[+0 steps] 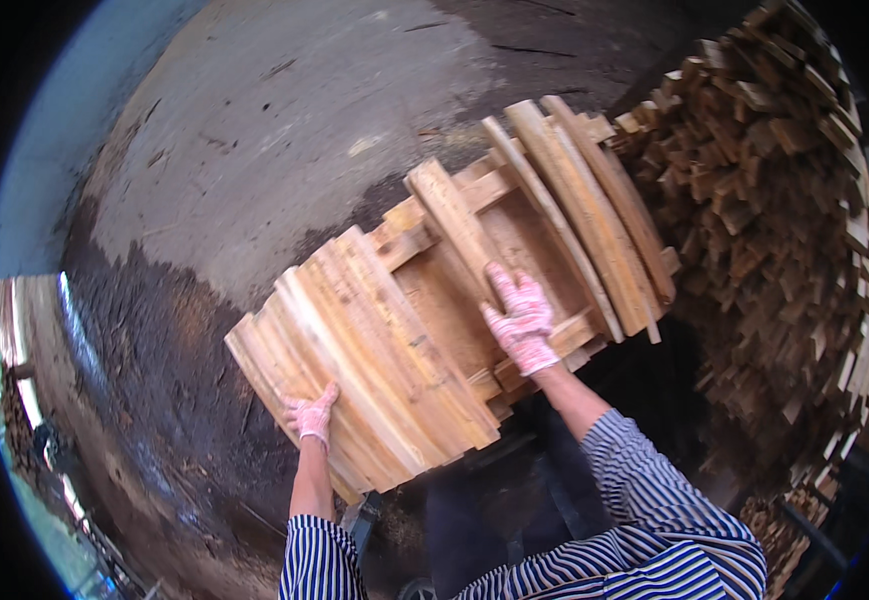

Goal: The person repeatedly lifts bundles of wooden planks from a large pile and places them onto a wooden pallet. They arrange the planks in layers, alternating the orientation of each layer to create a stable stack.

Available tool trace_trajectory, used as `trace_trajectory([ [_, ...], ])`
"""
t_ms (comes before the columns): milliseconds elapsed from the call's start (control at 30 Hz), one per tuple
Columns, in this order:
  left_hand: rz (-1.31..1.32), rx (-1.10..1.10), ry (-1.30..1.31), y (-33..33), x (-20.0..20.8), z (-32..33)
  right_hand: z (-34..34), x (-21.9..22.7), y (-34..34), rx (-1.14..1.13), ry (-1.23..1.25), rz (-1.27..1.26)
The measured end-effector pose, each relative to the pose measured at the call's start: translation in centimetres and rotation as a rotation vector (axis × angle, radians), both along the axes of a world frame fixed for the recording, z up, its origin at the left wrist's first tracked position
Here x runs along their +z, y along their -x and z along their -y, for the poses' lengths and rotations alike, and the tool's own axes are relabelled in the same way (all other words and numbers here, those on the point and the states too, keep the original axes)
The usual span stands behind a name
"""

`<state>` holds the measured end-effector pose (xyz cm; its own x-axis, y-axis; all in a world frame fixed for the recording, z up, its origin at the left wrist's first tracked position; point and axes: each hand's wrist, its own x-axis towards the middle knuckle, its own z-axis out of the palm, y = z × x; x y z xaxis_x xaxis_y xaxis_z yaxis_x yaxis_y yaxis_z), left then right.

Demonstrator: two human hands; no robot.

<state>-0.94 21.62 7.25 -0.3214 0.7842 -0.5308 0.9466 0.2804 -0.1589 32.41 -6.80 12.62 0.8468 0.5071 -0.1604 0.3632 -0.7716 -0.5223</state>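
Wooden slats (374,330) lie side by side over a frame of wooden crosspieces (489,188), tilted across the middle of the view. My left hand (314,412), in a pink and white glove, rests on the leftmost slats with its fingers spread. A single slat (454,215) lies across the gap between the left group and the right group of slats (574,210). My right hand (521,318), gloved alike, is on that slat's near end, with the thumb to its left and fingers toward its right edge. The hand hides that end.
A tall pile of cut wood pieces (744,190) rises along the right side. Grey, stained floor (314,110) with scattered splinters spreads beyond the frame, darker at the left (164,350). Parts of a metal stand (359,520) show below the slats, near my legs.
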Motion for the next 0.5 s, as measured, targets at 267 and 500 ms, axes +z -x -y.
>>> trace_trajectory([
  [267,0.038,-0.029,-0.081,2.9,0.1,1.3,-6.7,-4.3,9.5,0.027,0.126,-0.344],
  [500,0.91,0.019,-0.189,13.2,6.4,-11.3,-4.6,-7.8,6.8,0.091,0.087,-0.51],
])
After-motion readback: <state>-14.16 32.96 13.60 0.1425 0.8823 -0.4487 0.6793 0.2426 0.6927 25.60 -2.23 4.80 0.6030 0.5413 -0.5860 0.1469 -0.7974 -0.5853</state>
